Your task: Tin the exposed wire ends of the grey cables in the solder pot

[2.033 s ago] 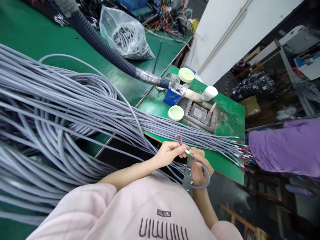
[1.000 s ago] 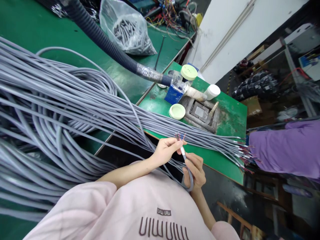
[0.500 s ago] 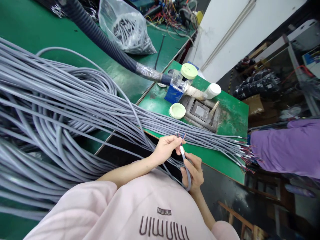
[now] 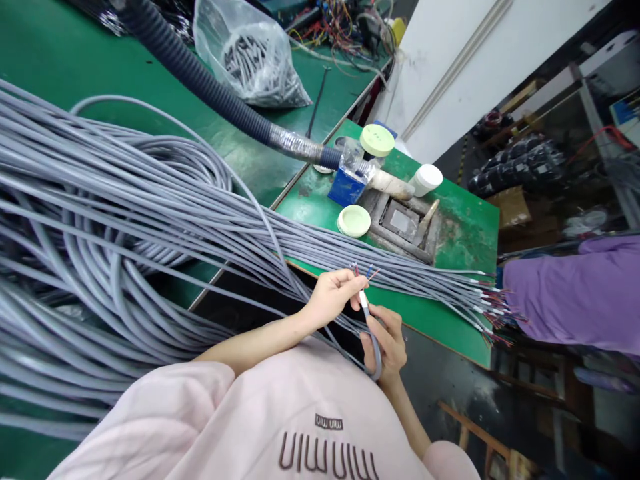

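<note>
My left hand (image 4: 334,298) pinches the thin coloured wires (image 4: 369,272) fanning out of the end of a grey cable (image 4: 377,357). Red, blue and pale wire ends stick up past the fingertips. A white band (image 4: 363,299) wraps the cable just below them. Lower down, my right hand (image 4: 387,343) is closed around the same cable, which bends in a loop through the fingers. Behind both hands runs a thick bundle of grey cables (image 4: 320,243), its stripped ends (image 4: 493,303) fanned at the bench's right edge.
On the green bench (image 4: 470,233) stand a solder pot (image 4: 403,223), a pale green lid (image 4: 354,221), a white jar (image 4: 426,180) and a blue box (image 4: 347,187) under a black hose (image 4: 215,87). A bag of grey pieces (image 4: 260,63) lies behind. Someone in purple (image 4: 575,293) is at the right.
The wire ends at my left fingertips have spread, with one now leaning to the right. Both hands stay in nearly the same place on the cable.
</note>
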Demonstrator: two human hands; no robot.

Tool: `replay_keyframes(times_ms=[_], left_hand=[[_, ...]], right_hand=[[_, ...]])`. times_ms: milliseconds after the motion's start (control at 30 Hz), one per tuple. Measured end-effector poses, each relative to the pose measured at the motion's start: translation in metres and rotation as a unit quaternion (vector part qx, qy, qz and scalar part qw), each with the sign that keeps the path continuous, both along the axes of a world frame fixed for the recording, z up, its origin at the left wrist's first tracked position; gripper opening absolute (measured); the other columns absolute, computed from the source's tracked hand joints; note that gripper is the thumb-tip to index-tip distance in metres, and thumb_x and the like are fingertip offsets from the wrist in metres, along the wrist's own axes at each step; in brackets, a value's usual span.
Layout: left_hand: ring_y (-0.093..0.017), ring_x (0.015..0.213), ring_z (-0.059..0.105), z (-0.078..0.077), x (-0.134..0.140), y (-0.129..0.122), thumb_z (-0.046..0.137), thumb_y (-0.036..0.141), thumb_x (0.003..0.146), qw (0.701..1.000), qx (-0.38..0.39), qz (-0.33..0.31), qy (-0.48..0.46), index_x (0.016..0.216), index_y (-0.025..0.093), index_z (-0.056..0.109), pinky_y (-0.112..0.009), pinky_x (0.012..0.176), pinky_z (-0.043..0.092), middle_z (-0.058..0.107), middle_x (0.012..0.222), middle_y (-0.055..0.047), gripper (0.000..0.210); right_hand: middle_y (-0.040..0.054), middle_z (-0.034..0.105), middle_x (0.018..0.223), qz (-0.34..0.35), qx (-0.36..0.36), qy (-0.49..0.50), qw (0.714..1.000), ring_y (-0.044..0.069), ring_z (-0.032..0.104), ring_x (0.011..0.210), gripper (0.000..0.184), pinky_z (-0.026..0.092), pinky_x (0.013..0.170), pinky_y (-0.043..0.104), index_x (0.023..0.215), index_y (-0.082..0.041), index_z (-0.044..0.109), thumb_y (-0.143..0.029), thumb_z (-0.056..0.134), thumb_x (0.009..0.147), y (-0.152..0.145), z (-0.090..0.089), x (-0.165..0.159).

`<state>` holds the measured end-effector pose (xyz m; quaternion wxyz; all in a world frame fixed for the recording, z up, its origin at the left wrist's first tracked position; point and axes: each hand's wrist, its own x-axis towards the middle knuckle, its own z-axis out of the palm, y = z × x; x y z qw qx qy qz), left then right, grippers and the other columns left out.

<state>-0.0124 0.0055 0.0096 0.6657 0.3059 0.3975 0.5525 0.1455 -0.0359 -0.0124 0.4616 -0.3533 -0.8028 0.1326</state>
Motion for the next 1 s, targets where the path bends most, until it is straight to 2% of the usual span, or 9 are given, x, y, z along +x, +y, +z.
replay_keyframes(times_ms=[233, 500, 600, 700, 800, 900, 1000], left_hand=[[-0.008, 0.043, 0.054, -0.002, 0.001, 0.001, 0.063, 0.046, 0.08, 1.0, 0.008, -0.012, -0.003, 0.065, 0.015, 0.053, -0.02, 0.051, 0.042, 0.061, 0.05, 0.001, 0.036], [-0.008, 0.043, 0.055, -0.005, 0.002, 0.003, 0.062, 0.045, 0.081, 1.0, 0.013, -0.002, 0.015, 0.064, 0.015, 0.051, -0.02, 0.052, 0.042, 0.062, 0.048, 0.002, 0.036], [-0.008, 0.042, 0.055, -0.005, 0.001, 0.006, 0.063, 0.048, 0.079, 0.999, 0.009, 0.009, 0.035, 0.063, 0.016, 0.052, -0.02, 0.052, 0.043, 0.062, 0.047, 0.002, 0.038], [-0.008, 0.042, 0.055, -0.002, 0.002, 0.007, 0.064, 0.05, 0.077, 0.998, 0.011, 0.013, 0.054, 0.062, 0.016, 0.051, -0.021, 0.052, 0.043, 0.061, 0.046, 0.001, 0.04], [-0.009, 0.044, 0.056, 0.0, 0.004, 0.008, 0.065, 0.052, 0.075, 0.998, 0.013, 0.009, 0.056, 0.062, 0.016, 0.05, -0.021, 0.051, 0.044, 0.062, 0.047, 0.001, 0.041], [-0.01, 0.045, 0.057, 0.0, 0.005, 0.009, 0.065, 0.057, 0.072, 0.999, 0.012, 0.017, 0.051, 0.061, 0.016, 0.048, -0.021, 0.049, 0.044, 0.062, 0.049, 0.001, 0.045], [-0.01, 0.048, 0.057, -0.001, 0.004, 0.009, 0.067, 0.058, 0.07, 0.998, 0.017, 0.037, 0.05, 0.059, 0.016, 0.048, -0.021, 0.049, 0.045, 0.061, 0.051, 0.002, 0.046]], right_hand=[[0.0106, 0.06, 0.117, -0.009, -0.013, 0.016, 1.0, 0.026, 0.06, 0.103, 0.042, 0.052, 0.08, 0.049, 0.12, -0.025, 0.057, -0.013, 0.058, 0.08, 0.001, -0.001, 0.001], [0.0086, 0.064, 0.112, -0.022, -0.008, 0.032, 0.999, 0.023, 0.063, 0.097, 0.042, 0.053, 0.078, 0.044, 0.12, -0.026, 0.058, -0.007, 0.054, 0.082, 0.006, -0.002, 0.001], [0.0073, 0.068, 0.102, -0.047, -0.055, 0.018, 0.997, 0.021, 0.065, 0.092, 0.037, 0.054, 0.076, 0.041, 0.122, -0.026, 0.057, -0.012, 0.047, 0.089, 0.016, 0.008, 0.013], [0.0065, 0.069, 0.098, -0.053, -0.127, -0.043, 0.99, 0.019, 0.066, 0.088, 0.036, 0.055, 0.076, 0.036, 0.127, -0.024, 0.054, -0.022, 0.046, 0.091, 0.027, 0.029, 0.02], [0.0065, 0.07, 0.095, -0.031, -0.13, -0.17, 0.976, 0.02, 0.066, 0.082, 0.05, 0.054, 0.072, 0.033, 0.134, -0.022, 0.046, -0.035, 0.055, 0.087, 0.034, 0.047, 0.012], [0.0066, 0.072, 0.087, -0.024, -0.083, -0.262, 0.961, 0.019, 0.065, 0.068, 0.055, 0.051, 0.062, 0.03, 0.139, -0.019, 0.04, -0.034, 0.054, 0.088, 0.036, 0.05, -0.003], [0.0074, 0.073, 0.092, -0.028, -0.069, -0.271, 0.96, 0.017, 0.066, 0.062, 0.051, 0.049, 0.058, 0.027, 0.142, -0.019, 0.036, -0.026, 0.048, 0.092, 0.037, 0.046, -0.012]])
